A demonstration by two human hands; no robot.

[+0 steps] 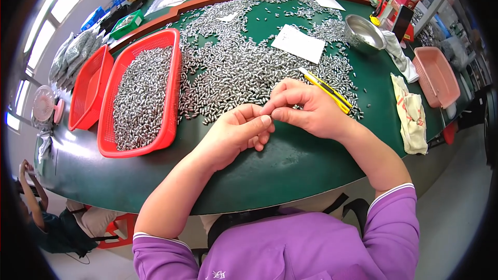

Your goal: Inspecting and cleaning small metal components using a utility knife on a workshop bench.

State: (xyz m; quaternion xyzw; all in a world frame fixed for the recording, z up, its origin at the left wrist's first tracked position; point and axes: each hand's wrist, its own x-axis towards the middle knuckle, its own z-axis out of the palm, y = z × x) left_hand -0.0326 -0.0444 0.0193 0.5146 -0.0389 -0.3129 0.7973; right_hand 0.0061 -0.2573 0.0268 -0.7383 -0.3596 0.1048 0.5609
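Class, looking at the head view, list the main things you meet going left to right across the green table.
Empty red plastic basket → red plastic basket filled with small silver metal pieces → white paper sheet → round steel bowl → empty pink plastic basket.

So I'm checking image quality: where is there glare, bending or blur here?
Head view: windows at upper left are blown out white; the table edge bows from fisheye; corners are black; hands, left hand and right hand, look sharp; metal pieces glint.
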